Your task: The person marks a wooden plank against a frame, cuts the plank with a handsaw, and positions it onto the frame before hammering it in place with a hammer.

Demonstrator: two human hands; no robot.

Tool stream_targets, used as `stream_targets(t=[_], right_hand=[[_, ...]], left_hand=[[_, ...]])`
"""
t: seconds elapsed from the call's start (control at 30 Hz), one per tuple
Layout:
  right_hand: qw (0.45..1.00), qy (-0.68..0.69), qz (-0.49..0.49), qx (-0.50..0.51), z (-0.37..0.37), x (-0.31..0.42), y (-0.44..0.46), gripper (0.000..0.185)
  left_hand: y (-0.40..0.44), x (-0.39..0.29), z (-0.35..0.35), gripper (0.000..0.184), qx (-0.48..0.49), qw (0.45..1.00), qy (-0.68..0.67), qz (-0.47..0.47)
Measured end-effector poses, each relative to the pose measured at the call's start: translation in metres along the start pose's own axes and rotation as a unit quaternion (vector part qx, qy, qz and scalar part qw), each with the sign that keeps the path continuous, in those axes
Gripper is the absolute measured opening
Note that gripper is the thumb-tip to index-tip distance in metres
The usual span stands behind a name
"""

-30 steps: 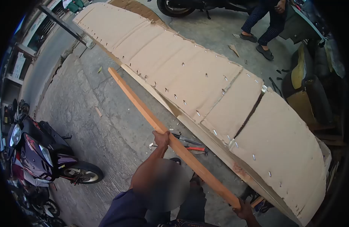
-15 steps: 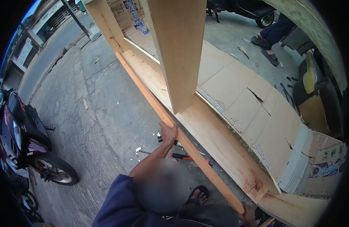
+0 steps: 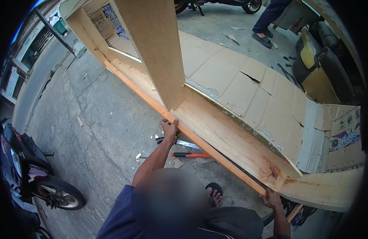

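A long, narrow wooden strip (image 3: 217, 155) runs diagonally along the near edge of a large wooden frame (image 3: 219, 129), from the frame's far left part down to its near right corner. The left hand (image 3: 169, 130) is closed on the strip partway along, close to the foot of a broad board (image 3: 154, 51) that stands up across the frame. The right hand (image 3: 272, 199) is closed around the strip's near end, beside a reddish-brown stain on the frame. Whether the strip touches the frame along its whole length, I cannot tell. Cardboard (image 3: 241, 95) lines the frame's far side, with a dark tear in it and frayed, corrugated patches along the edge; at the right a printed cardboard panel (image 3: 345, 135) rises next to a pale strip. Just below the wooden strip, on the concrete floor (image 3: 100, 131), lie a metal blade (image 3: 188, 145) and a red-and-black tool (image 3: 188, 155), with small white scraps to their left. A foot in a dark sandal (image 3: 214, 188) is near them. A motorcycle (image 3: 58, 192) stands at the left, partly cut off by the view's dark border. Beyond the frame, a person in striped trousers (image 3: 271, 18) is near a torn seat (image 3: 327, 71) with yellow foam showing, and part of another motorcycle (image 3: 215, 4) shows at the top.
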State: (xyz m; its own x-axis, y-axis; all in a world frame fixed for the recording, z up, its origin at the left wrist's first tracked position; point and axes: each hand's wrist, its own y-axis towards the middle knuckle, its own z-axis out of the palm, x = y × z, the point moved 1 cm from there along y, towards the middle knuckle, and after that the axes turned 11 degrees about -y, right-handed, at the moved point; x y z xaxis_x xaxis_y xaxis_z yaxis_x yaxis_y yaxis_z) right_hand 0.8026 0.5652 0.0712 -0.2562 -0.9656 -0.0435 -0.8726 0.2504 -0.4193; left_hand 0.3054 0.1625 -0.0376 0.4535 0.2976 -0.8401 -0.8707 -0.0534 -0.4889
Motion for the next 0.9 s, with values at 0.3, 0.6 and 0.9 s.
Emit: stream_targets(t=[0.3,0.6,0.9], right_hand=[[0.992,0.045,0.054,0.107,-0.008,0.007,0.012,0.053],[0.997,0.003,0.061,-0.037,-0.007,0.008,0.005,0.045],[0.99,0.003,0.077,-0.121,-0.014,0.016,0.002,0.045]], left_hand=[[0.001,-0.006,0.002,0.06,0.012,0.997,-0.046,-0.06],[0.006,0.005,-0.002,0.061,0.053,0.99,-0.115,-0.058],[-0.002,0.001,0.004,0.072,0.058,0.972,-0.219,-0.056]])
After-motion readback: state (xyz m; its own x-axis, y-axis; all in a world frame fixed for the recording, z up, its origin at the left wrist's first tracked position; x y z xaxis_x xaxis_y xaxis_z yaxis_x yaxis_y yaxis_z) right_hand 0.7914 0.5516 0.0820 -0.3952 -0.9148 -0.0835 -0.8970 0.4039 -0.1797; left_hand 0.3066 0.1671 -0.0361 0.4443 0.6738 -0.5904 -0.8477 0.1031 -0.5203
